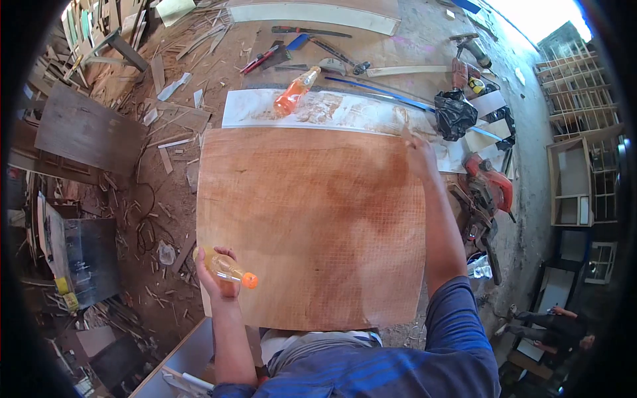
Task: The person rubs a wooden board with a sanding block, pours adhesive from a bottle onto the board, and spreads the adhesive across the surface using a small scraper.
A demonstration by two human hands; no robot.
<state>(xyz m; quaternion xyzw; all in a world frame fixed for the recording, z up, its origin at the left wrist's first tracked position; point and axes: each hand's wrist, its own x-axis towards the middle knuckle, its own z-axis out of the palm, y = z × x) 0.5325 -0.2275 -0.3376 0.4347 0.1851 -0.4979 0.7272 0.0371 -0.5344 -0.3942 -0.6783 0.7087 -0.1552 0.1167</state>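
Observation:
In my left hand [216, 270] lies a clear bottle [224, 265] of yellowish liquid, its orange cap pointing right over the lower left of a brown wooden board [312, 232]. My right hand [418, 154] is at the board's upper right corner; its fingers are bent, and whether they hold anything is too small to tell. A second bottle [293, 93], with orange-red contents, lies tilted on a white, dust-smeared panel [242, 109] beyond the board's far edge.
A red power saw [490, 186] stands right of the board. Beyond the panel are a black plastic bag [454, 114], a drill [474, 52] and hand tools. Wood scraps litter the floor at left. Another person [551, 327] is at the lower right.

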